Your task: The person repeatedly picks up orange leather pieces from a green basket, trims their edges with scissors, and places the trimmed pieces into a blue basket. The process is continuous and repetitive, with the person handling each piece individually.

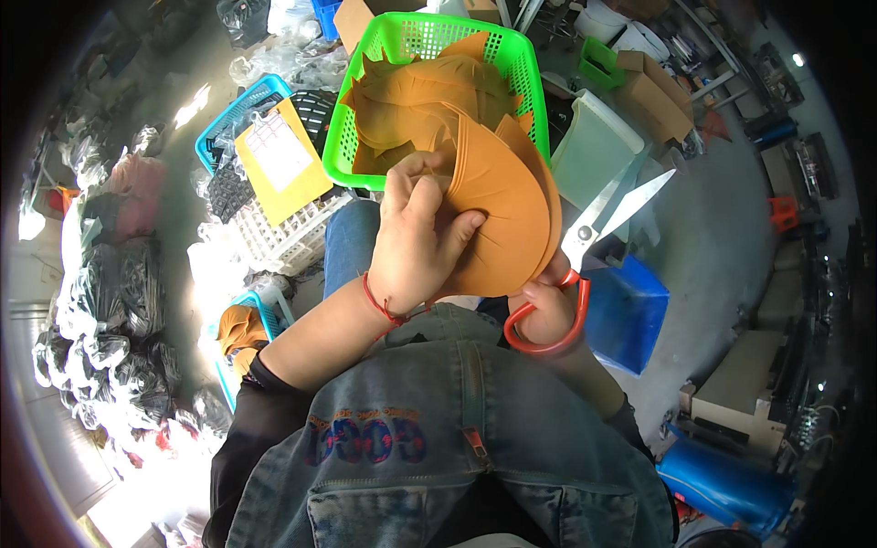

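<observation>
My left hand (411, 228) pinches a small stack of curved, tan leather-like pieces (512, 224), its thumb lying on the front face and the fingers bent at the left edge. In my right hand (544, 310) are scissors (579, 310) with red loop handles. Their blades are spread and point up and to the right, apart from the tan pieces. The right fingers are partly hidden behind the stack, near its lower edge. Just beyond it stands a bright green plastic basket (345, 151), heaped with more tan pieces (416, 96) with pointed corners.
To the left are a blue basket (206, 146), a yellow board with a paper sheet (306, 187) and a white crate (292, 239). A pale green bin (598, 137) and a blue tray (630, 315) stand right. Black bags (119, 288) line the far left; a blue cylinder (726, 484) lies lower right.
</observation>
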A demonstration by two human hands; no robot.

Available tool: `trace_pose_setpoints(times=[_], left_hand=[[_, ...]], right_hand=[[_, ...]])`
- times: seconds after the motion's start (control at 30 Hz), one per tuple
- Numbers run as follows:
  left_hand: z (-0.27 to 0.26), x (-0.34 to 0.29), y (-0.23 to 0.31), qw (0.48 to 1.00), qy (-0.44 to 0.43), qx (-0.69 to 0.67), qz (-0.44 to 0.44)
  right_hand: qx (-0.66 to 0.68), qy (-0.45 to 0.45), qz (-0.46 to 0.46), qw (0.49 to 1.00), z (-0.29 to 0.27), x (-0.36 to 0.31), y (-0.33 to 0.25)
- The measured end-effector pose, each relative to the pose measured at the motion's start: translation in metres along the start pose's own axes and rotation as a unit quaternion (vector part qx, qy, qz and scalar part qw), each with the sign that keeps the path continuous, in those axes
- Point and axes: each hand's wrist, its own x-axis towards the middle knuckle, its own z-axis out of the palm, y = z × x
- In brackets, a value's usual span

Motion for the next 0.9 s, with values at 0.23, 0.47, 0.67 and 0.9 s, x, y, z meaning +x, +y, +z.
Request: trace_pose_setpoints(times=[0.23,0.47,0.67,0.9], left_hand=[[-0.001,-0.005,-0.012,0.836,-0.145,-0.505,-0.157],[-0.047,0.009,-0.035,0.88,-0.165,-0.428,-0.122],[-0.048,0.002,-0.038,0.848,-0.232,-0.452,-0.153],[-0.056,0.004,-0.037,0.843,-0.24,-0.445,-0.182]], right_hand=[[-0.188,-0.031,-0.028,0.981,-0.007,0.001,0.011],[-0.28,-0.1,0.086,0.951,-0.018,-0.004,-0.024],[-0.316,-0.118,0.12,0.934,-0.014,-0.012,-0.03],[-0.355,-0.123,0.135,0.917,-0.014,-0.014,-0.037]])
